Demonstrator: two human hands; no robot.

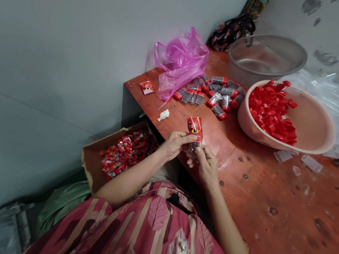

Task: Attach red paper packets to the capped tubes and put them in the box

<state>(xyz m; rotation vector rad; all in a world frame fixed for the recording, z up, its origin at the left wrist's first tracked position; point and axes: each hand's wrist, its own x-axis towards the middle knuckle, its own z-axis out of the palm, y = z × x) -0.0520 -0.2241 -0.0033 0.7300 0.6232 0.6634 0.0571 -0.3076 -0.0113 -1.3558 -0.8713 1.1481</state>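
Note:
A small red printed plastic packet is held upright just in front of the table's near edge. My left hand pinches its left side between thumb and fingers. My right hand grips the lower end, where clear plastic over something dark shows; my fingers partly hide it. Beyond my hands lie several small clear containers with dark contents and red caps, heaped on the table. Another flat red packet rests near the table's left edge, and a crumpled white scrap lies closer.
A pink basin holds red plastic caps. Behind it stands a grey basin. A pink plastic bag sits by the wall. Clear empty containers lie right. Below left, a cardboard box contains red-wrapped pieces.

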